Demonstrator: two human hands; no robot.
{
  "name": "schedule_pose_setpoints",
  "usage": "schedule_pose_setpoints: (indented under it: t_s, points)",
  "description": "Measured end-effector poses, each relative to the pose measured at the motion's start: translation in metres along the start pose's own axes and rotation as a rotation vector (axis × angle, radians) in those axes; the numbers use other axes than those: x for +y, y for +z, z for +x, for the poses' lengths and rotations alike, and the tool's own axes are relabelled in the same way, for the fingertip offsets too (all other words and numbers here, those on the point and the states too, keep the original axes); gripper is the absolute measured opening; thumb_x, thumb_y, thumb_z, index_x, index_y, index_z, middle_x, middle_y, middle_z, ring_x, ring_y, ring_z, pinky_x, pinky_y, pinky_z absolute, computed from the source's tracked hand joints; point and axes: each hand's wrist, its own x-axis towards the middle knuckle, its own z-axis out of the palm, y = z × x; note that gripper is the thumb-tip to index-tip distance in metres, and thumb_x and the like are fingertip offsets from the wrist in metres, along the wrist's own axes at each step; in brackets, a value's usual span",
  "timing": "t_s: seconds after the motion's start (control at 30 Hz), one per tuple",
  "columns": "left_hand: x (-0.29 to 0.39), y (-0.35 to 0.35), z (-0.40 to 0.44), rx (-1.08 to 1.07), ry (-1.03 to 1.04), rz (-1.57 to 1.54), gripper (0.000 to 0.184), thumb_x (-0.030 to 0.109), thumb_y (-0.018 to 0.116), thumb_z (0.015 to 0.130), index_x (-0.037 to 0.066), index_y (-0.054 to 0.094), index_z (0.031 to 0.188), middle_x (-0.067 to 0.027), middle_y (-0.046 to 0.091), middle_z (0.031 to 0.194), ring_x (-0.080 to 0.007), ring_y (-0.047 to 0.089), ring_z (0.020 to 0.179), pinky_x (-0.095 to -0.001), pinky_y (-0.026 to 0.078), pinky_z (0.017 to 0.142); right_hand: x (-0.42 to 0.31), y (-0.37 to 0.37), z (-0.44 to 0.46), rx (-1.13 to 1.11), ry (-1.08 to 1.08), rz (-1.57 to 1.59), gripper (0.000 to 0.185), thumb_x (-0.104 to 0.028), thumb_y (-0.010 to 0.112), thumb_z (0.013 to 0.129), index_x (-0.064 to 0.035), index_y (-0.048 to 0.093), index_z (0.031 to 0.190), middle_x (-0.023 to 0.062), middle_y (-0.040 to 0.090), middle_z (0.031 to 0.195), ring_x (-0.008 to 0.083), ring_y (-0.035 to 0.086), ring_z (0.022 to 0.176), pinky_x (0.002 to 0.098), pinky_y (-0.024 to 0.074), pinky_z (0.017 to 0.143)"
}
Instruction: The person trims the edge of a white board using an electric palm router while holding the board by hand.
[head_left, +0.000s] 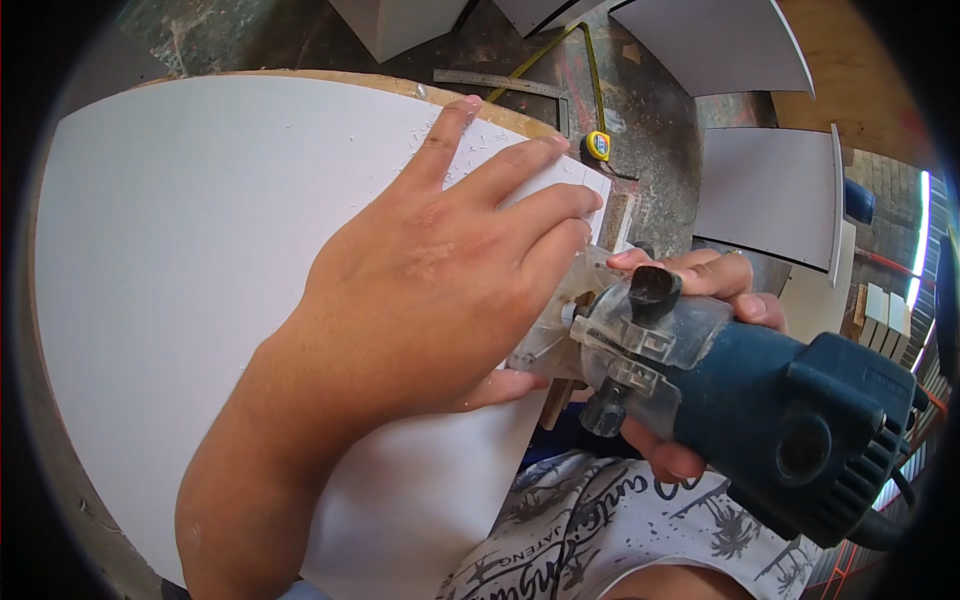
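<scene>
My left hand (440,260) lies palm down with fingers spread on a large white board (190,210), near its right end. Its thumb and nearest finger are beside the clear plastic base (545,335) of a blue trim router (750,380). My right hand (725,275) is wrapped round the router's body from behind, fingers above and thumb below. The router is tipped on its side, its base up against the board's edge. Black knobs (655,290) stick out from its clear housing. The bit is mostly hidden. White shavings (455,150) are scattered by my left fingertips.
A yellow tape measure (597,147), its tape pulled out, and a metal square (495,80) lie on the stained floor beyond the board. White panels (765,185) stand to the right and at the top. The router's cord (880,530) runs off at the lower right.
</scene>
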Motion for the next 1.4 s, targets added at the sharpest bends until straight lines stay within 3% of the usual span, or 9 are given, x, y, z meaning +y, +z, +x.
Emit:
schedule_pose_setpoints:
  t_s: [0.3,1.4]
  points:
    - [0.000,0.000,-0.001,0.008,0.004,-0.003,0.075,0.038,0.090,0.061,0.008,0.062,0.124,-0.0053,0.062,0.139,-0.0313,0.044,0.145,-0.0632,0.020,0.125,0.001,0.000,-0.001,0.011,-0.012,-0.045,0.115,-0.058,0.090,0.073,-0.0021,0.027,0.151,0.0250,0.053,0.124,0.0437,0.066,0.107,0.0486,0.0563,0.094]
    - [-0.002,-0.001,-0.003,0.021,0.003,-0.037,0.074,0.034,0.092,0.060,0.007,0.063,0.123,-0.0079,0.063,0.139,-0.0316,0.045,0.146,-0.0600,0.020,0.126,0.000,0.003,0.003,-0.022,-0.017,-0.038,0.116,-0.059,0.088,0.076,0.0014,0.023,0.151,0.0272,0.051,0.126,0.0442,0.066,0.108,0.0458,0.0562,0.093]
